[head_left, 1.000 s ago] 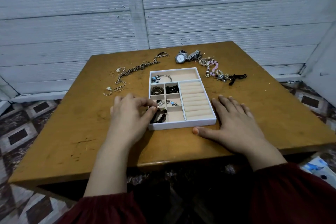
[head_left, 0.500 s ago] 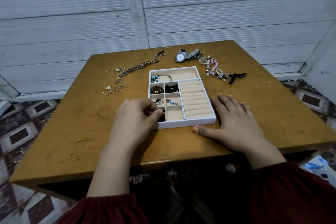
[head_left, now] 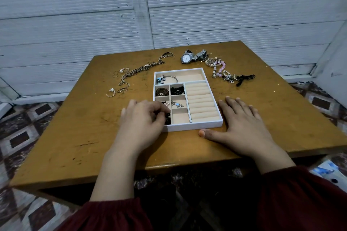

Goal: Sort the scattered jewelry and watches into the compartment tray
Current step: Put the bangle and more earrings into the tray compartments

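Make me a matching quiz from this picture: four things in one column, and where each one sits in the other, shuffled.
Things
1. watch
2. chain necklace
3. bangle
4. right hand

Places
A. in the tray's far, wide compartment
B. flat on the table, right of the tray
C. on the table, left of the tray
D. on the table, beyond the tray's far edge

Pairs: 1-D, 2-C, 3-A, 4-B.
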### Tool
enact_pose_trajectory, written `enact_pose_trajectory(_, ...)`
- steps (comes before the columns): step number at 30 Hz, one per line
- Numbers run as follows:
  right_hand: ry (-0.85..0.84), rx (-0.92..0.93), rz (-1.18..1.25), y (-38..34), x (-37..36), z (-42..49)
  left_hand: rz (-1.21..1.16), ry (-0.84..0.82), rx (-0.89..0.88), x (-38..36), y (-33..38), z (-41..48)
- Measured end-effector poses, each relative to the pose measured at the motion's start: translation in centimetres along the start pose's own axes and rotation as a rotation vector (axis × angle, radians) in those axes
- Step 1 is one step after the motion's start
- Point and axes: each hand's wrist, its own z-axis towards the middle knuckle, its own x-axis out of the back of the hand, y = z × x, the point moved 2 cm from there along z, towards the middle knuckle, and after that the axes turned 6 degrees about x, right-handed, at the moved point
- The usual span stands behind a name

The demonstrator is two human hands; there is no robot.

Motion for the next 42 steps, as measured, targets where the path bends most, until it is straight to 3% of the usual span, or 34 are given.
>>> enact_pose_trajectory(5,-0.003,0.002,-0.003,0.1,-0.1,0.1,0.149,0.017,0.017,0.0,-0.2,0.0)
enact_pose_trajectory(14,0.025,0.005,0.034,0.0,0.0,0.0,0.143,0.020,0.040,0.0,0.2,0.0)
enact_pose_trajectory(23,0.091,0.025,0.287,0.0,1.2,0.2,0.133,0.002,0.058,-0.4,0.2,0.3)
enact_pose_trajectory(28,0.241,0.138,0.391,-2.8,2.7,0.9,0.174,-0.003,0.056,-0.4,0.3,0.6)
enact_pose_trajectory(34,0.214,0.215,0.159,-5.7,3.2,2.8,0.093,0.087,0.104,0.2,-1.2,1.3)
enact_pose_trajectory(42,0.105,0.187,0.024,-7.5,3.7,4.7,0.143,0.043,0.100,-0.2,-1.2,2.2)
